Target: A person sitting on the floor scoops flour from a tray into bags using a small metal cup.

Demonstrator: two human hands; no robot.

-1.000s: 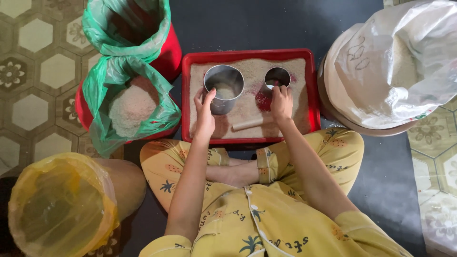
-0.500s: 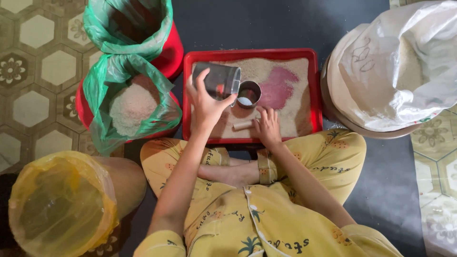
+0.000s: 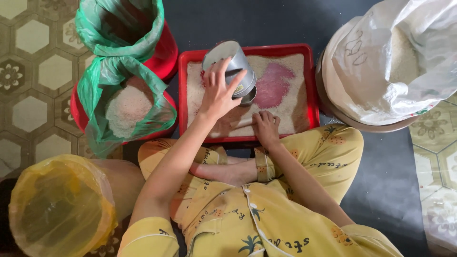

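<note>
- Yellow plastic lines a bin (image 3: 57, 209) at the lower left, on the tiled floor (image 3: 28, 71).
- Green bags sit in two red buckets; the nearer bucket (image 3: 126, 107) holds pale rice, the farther bucket (image 3: 121, 24) looks dark inside.
- The left hand (image 3: 219, 90) is closed around a grey metal can (image 3: 231, 62), tipped over on its side above the red tray (image 3: 309, 85).
- A smaller metal cup (image 3: 247, 96) shows just under the can's mouth.
- Rice covers the tray, with a bare pink patch right of the can.
- The right hand (image 3: 265, 126) is curled at the tray's near edge, fingers on a pale stick (image 3: 240, 123); whether it grips it I cannot tell.
- A white sack (image 3: 395, 62) of rice stands open at the far right.
</note>
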